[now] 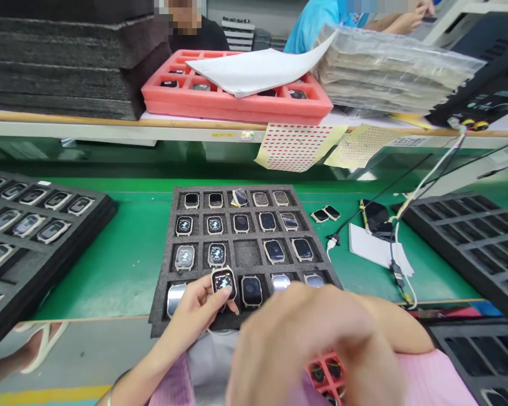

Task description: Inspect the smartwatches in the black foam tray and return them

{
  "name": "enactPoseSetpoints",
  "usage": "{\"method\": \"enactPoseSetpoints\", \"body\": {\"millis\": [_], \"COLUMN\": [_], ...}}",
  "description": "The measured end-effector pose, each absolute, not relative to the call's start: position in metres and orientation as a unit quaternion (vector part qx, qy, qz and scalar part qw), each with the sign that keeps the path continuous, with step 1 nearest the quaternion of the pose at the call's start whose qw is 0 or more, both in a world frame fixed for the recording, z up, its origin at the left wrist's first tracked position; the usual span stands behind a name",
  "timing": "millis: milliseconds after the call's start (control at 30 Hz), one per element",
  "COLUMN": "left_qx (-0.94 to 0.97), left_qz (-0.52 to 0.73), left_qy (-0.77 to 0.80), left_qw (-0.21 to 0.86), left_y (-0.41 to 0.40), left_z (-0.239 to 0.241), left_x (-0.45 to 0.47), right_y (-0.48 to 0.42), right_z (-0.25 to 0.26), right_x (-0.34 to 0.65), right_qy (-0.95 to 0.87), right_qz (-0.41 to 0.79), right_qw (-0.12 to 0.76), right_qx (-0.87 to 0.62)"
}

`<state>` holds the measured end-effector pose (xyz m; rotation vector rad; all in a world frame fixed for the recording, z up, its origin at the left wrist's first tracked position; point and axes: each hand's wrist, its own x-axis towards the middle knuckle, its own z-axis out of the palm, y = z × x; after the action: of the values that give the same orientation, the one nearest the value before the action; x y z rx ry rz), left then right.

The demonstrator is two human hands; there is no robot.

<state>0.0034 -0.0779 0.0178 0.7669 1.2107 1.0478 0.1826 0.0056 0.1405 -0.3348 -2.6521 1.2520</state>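
Observation:
Between the thumb and fingers of my left hand (201, 301) is a smartwatch (223, 283), its lit face turned up towards me. It is held over the front part of a black foam tray (246, 254). Several other watch bodies sit in the tray's compartments; some screens are lit, others dark. One compartment in the third row holds no watch. My right hand (317, 344) is raised close to the camera, blurred, with its fingers bent. It covers the tray's front right corner, and whether anything is in its fingers cannot be made out.
Another foam tray with watches (38, 237) lies left; a dark tray (469, 242) lies right. Two watch bodies (325, 213), white paper (381, 248) and cables (406, 208) lie between. A pink foam tray (237, 110) stands on the shelf. People are behind it.

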Motion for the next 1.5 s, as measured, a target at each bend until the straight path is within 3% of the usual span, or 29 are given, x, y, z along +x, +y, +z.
{"method": "enactPoseSetpoints", "body": {"millis": [133, 267, 433, 533, 733, 933, 1100, 1200, 1367, 1500], "left_qx": [0.352, 0.391, 0.446, 0.452, 0.453, 0.440, 0.431, 0.409, 0.365, 0.387], "left_qz": [0.469, 0.470, 0.405, 0.401, 0.400, 0.410, 0.420, 0.428, 0.406, 0.424], "left_qy": [0.519, 0.508, 0.499, 0.496, 0.501, 0.492, 0.439, 0.433, 0.420, 0.413], "left_qw": [0.622, 0.607, 0.623, 0.623, 0.620, 0.630, 0.667, 0.680, 0.725, 0.707], "left_y": [-0.076, -0.074, -0.077, -0.078, -0.079, -0.077, -0.071, -0.066, -0.061, -0.062], "left_z": [0.016, 0.017, 0.020, 0.021, 0.019, 0.026, 0.028, 0.022, 0.018, 0.016], "left_x": [0.005, 0.006, 0.009, 0.012, 0.012, 0.014, 0.034, 0.042, 0.038, 0.039], "right_y": [0.027, 0.026, 0.046, 0.063, 0.076, 0.076, 0.072, 0.076, 0.062, 0.034], "right_z": [0.107, 0.076, 0.071, 0.062, 0.055, 0.075, 0.065, 0.063, 0.080, 0.091], "right_x": [0.158, 0.157, 0.172, 0.177, 0.194, 0.221, 0.212, 0.218, 0.235, 0.221], "right_qy": [-0.912, -0.960, -0.942, -0.942, -0.962, -0.972, -0.969, -0.968, -0.938, -0.944], "right_qz": [0.379, 0.232, 0.282, 0.243, 0.149, 0.050, -0.018, 0.034, 0.211, 0.256], "right_qw": [0.130, 0.072, 0.098, 0.108, 0.066, -0.068, -0.075, -0.047, 0.091, 0.084], "right_qx": [-0.085, -0.137, -0.155, -0.205, -0.218, -0.218, -0.233, -0.244, -0.261, -0.193]}}
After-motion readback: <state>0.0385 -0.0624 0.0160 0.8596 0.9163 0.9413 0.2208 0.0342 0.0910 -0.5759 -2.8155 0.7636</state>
